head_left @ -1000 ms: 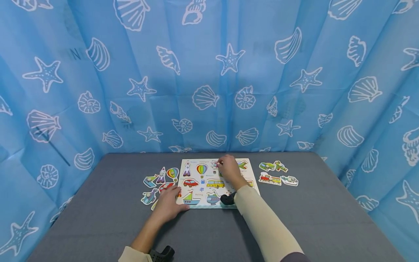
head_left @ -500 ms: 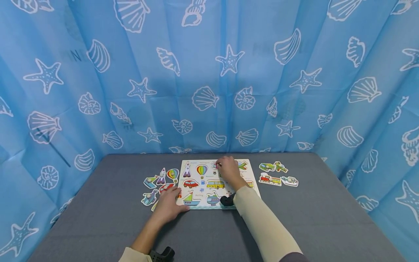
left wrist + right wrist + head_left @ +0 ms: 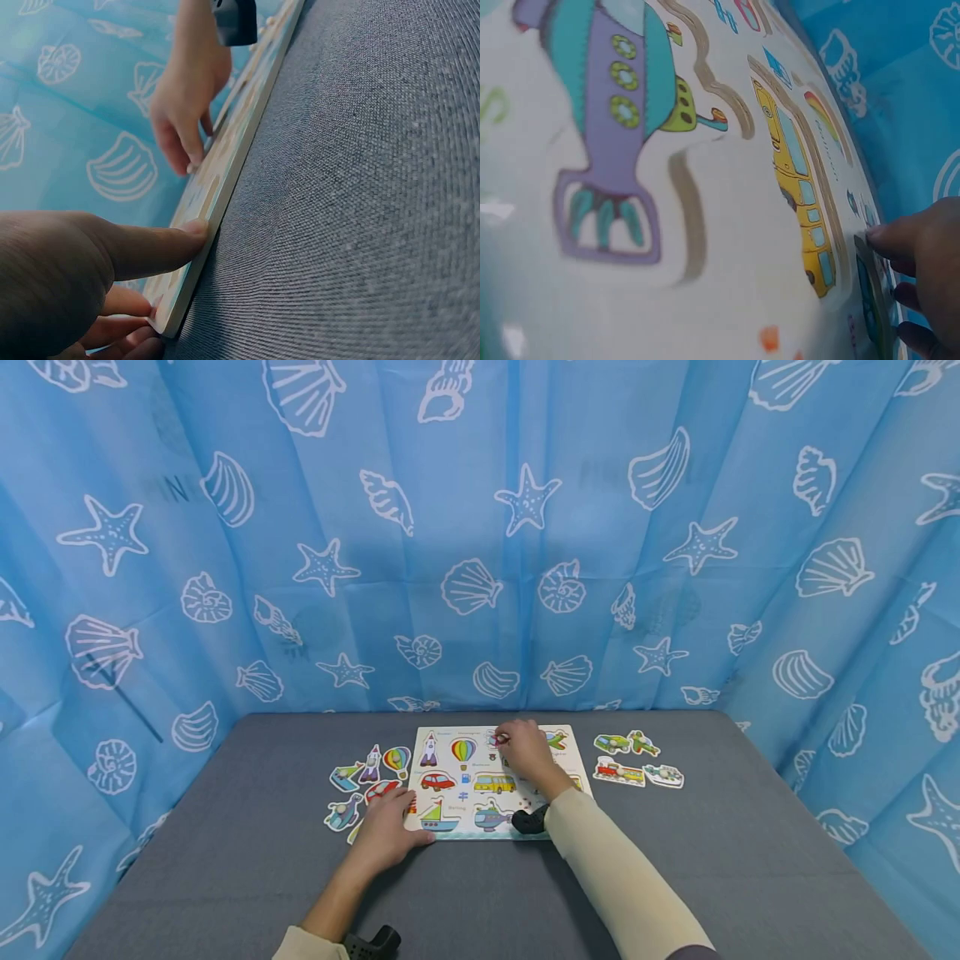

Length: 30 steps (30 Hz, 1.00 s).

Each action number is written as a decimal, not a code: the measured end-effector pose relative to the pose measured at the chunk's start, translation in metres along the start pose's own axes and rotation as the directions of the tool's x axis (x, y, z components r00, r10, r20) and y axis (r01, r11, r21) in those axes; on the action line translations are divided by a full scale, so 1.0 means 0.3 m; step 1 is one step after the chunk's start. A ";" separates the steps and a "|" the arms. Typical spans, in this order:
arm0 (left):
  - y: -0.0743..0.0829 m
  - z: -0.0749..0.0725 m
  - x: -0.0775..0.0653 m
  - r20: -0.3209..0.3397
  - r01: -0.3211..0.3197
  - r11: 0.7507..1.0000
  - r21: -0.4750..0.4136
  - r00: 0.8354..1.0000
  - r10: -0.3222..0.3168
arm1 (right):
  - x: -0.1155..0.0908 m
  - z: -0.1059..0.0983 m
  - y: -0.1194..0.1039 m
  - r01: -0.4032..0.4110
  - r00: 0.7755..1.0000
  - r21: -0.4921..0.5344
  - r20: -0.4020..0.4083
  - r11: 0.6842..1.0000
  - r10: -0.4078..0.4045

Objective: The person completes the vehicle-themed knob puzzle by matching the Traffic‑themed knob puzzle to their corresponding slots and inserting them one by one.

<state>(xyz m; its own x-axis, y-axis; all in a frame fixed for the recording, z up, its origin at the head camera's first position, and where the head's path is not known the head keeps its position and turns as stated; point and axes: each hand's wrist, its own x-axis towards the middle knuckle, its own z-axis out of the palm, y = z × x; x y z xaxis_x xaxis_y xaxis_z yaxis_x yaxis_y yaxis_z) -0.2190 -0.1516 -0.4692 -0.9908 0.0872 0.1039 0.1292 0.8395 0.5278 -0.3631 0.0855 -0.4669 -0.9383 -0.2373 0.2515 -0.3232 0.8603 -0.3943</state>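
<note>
A white puzzle board (image 3: 480,766) with printed vehicles and shallow cut-outs lies flat. My left hand (image 3: 386,831) holds its near left corner; the left wrist view shows the thumb (image 3: 169,244) on the front edge and the fingers at the left side. Over the board's far part, my right hand (image 3: 527,750) pinches a small puzzle piece (image 3: 501,739) with red on it, mostly hidden by the fingers. In the right wrist view the right fingertips (image 3: 885,238) are near the far edge, beyond the printed yellow bus (image 3: 802,202).
Several loose pieces lie left of the board, among them a rocket (image 3: 370,764), a balloon (image 3: 396,761) and a sailboat (image 3: 346,777). Right of it lie a train (image 3: 618,771), a plane (image 3: 643,742) and others. A blue shell-patterned curtain (image 3: 480,635) hangs behind the grey table (image 3: 750,860).
My right wrist and forearm have swung slightly to the right, uncovering more of the printed submarine-like craft. The right fingertips stay at about the same spot; the left hand has not moved.
</note>
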 end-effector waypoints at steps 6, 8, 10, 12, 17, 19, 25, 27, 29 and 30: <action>0.006 -0.002 0.001 0.003 -0.002 1.000 0.001 1.000 0.002 | -0.023 -0.030 0.017 0.035 0.999 0.029 0.006 0.999 -0.035; 0.007 -0.001 0.001 0.001 -0.005 1.000 0.000 1.000 0.005 | -0.035 -0.044 0.025 0.048 0.999 0.039 0.004 0.998 -0.048; 0.005 0.001 0.001 -0.002 -0.006 1.000 0.001 1.000 0.006 | -0.049 -0.060 0.032 0.050 0.999 0.055 0.011 0.997 -0.051; 0.004 0.002 0.000 -0.004 -0.002 1.000 0.002 1.000 0.002 | -0.063 -0.076 0.037 0.049 0.999 0.068 0.016 0.996 -0.051; 0.004 0.003 -0.003 -0.008 0.013 1.000 -0.003 1.000 -0.013 | -0.098 -0.116 0.056 0.046 0.999 0.095 0.021 0.994 -0.048; 0.004 0.002 -0.003 -0.009 0.012 1.000 -0.004 1.000 -0.012 | -0.110 -0.128 0.071 0.058 0.998 0.095 0.011 0.994 -0.060; 0.000 0.005 -0.006 -0.005 0.017 1.000 -0.008 1.000 -0.017 | -0.147 -0.169 0.118 0.083 0.996 0.095 0.010 0.992 -0.085; -0.001 0.005 -0.005 -0.006 0.021 1.000 -0.011 1.000 -0.021 | -0.162 -0.184 0.131 0.077 0.997 0.104 0.015 0.992 -0.079; 0.000 0.005 -0.003 -0.008 0.024 1.000 -0.013 1.000 -0.024 | -0.180 -0.197 0.146 0.093 0.996 0.103 0.004 0.990 -0.094; 0.001 0.006 -0.002 -0.009 0.025 1.000 -0.011 1.000 -0.025 | -0.190 -0.201 0.154 0.100 0.995 0.101 -0.007 0.990 -0.100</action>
<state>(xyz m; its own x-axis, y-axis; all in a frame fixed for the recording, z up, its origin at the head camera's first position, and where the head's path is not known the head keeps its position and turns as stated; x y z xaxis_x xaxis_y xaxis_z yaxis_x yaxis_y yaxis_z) -0.2185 -0.1506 -0.4707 -0.9933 0.0616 0.0980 0.1050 0.8355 0.5394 -0.3170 0.1661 -0.4462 -0.9005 -0.3186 0.2958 -0.4261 0.7821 -0.4547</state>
